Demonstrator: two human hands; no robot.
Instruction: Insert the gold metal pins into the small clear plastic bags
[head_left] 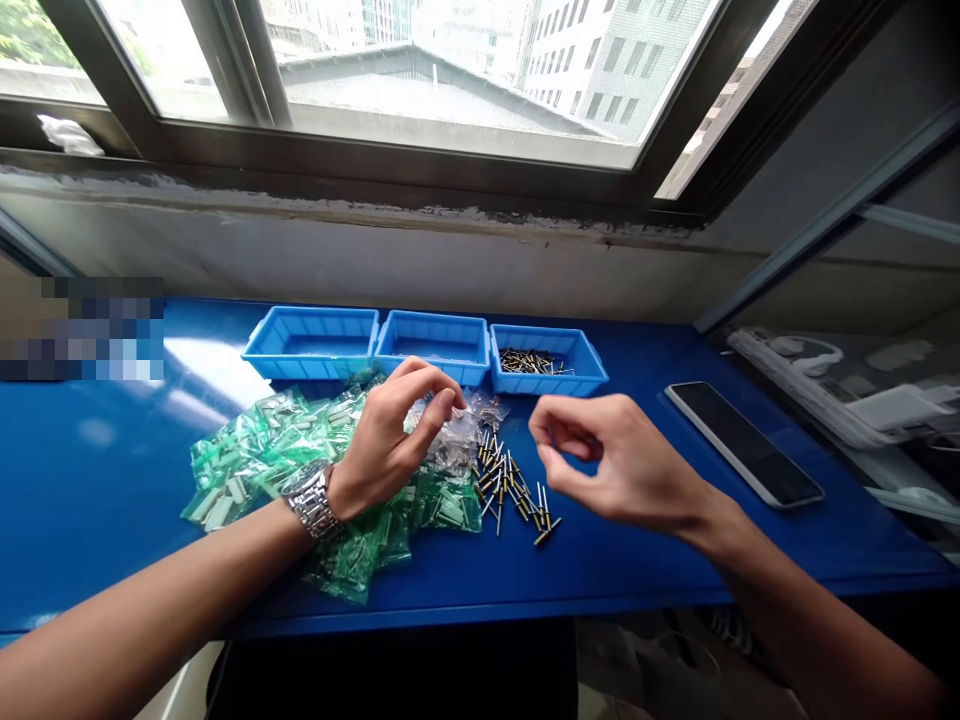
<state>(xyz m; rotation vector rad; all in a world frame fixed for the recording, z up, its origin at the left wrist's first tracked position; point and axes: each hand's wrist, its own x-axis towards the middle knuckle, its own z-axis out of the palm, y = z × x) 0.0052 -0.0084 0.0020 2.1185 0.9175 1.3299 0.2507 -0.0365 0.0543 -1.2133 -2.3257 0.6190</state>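
Note:
My left hand (401, 430), with a metal watch (311, 498) at its wrist, is above a heap of green plastic bags (277, 440) that hold pale flat pieces. Its fingers are loosely bent, thumb a little apart, and nothing shows in them. Clear plastic bags (454, 445) lie just below its fingertips. To the right of a loose pile of pop rivets (517, 490), with silver pins and brassy bodies, my right hand (619, 455) hovers over the table. Thumb and forefinger curl into a ring, tips together; anything between them is hidden.
Three blue bins stand in a row at the back: a left bin (311, 368), a middle bin (435, 322) and a right bin (551, 382) with rivets inside. A phone (742, 445) lies on the blue table (637, 570) at right. Beyond are a shelf (817, 390) and the window wall.

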